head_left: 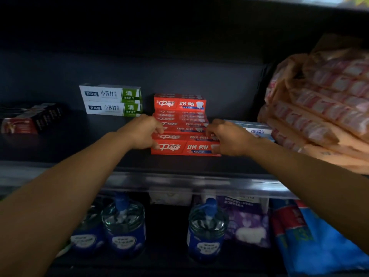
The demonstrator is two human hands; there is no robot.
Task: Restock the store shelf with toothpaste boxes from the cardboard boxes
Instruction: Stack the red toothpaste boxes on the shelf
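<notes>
Down low, under the shelf (179, 182), we see water jugs (206, 232). On the shelf, our left hand (142, 131) curls its fingers round the left end of the front red toothpaste box (185, 148), and our right hand (227, 139) holds the right end the same way. The box sits at the front of a red row. We think we are setting it down. Next we should push it straight, then let go. Farther back stand two green and white boxes (111, 100).
</notes>
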